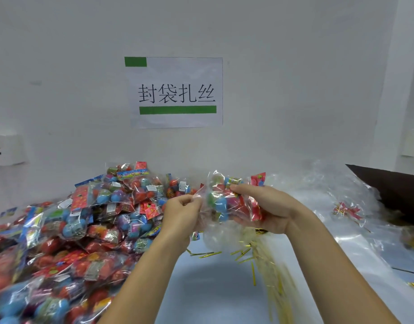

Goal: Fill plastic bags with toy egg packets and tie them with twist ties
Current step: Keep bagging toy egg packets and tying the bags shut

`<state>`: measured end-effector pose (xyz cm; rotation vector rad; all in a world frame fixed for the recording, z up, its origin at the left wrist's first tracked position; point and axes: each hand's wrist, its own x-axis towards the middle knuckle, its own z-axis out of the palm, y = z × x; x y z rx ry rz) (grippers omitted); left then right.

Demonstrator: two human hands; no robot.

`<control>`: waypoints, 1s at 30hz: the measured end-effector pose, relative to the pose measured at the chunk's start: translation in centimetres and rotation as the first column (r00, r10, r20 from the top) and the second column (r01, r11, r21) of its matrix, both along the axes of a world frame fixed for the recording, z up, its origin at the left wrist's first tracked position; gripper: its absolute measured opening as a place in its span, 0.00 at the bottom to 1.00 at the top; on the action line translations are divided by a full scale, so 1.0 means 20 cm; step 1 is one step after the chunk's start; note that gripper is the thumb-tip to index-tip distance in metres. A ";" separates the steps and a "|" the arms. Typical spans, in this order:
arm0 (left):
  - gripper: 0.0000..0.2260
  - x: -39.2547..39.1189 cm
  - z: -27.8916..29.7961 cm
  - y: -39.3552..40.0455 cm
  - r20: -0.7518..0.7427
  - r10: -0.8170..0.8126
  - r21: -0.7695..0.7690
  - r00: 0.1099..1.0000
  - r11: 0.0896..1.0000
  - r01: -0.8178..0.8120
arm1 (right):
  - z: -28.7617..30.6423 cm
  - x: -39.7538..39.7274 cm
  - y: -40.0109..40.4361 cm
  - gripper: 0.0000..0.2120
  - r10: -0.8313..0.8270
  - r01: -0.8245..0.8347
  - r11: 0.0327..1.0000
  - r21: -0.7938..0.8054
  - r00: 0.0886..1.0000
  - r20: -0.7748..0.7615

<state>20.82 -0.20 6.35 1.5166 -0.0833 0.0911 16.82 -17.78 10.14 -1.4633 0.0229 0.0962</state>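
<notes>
The left hand is pinching the clear bag's mouth open while the right hand is clasping egg packets (apparently for sliding inside).

Two bare forearms; left grip and right grip ungloved, no sleeves or rings

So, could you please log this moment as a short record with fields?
left hand: left hand pinches the clear plastic bag's edge
right hand: right hand grips the colourful toy egg packet inside the bag
pile: heap of egg packets, left
ties: gold twist ties loose on the white table
wall: paper sign
</notes>
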 end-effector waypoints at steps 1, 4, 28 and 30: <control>0.08 0.01 0.00 0.00 0.036 0.049 0.045 0.998 0.998 -0.051 | -0.01 0.01 0.00 0.07 -0.027 0.027 0.998 -0.049 1.000 0.002; 0.08 0.01 0.00 0.00 0.216 0.169 0.222 0.962 0.951 -0.217 | -0.04 0.03 0.02 0.12 -0.117 0.119 0.970 -0.213 0.993 0.022; 0.04 -0.10 0.05 -0.08 0.665 -0.187 0.606 0.723 0.701 -0.375 | -0.09 0.07 0.10 0.16 -0.374 0.415 0.865 -0.282 0.908 0.188; 0.04 -0.10 0.05 -0.08 0.653 -0.207 0.628 0.729 0.687 -0.367 | -0.08 0.08 0.10 0.10 -0.338 0.346 0.936 -0.062 0.935 0.112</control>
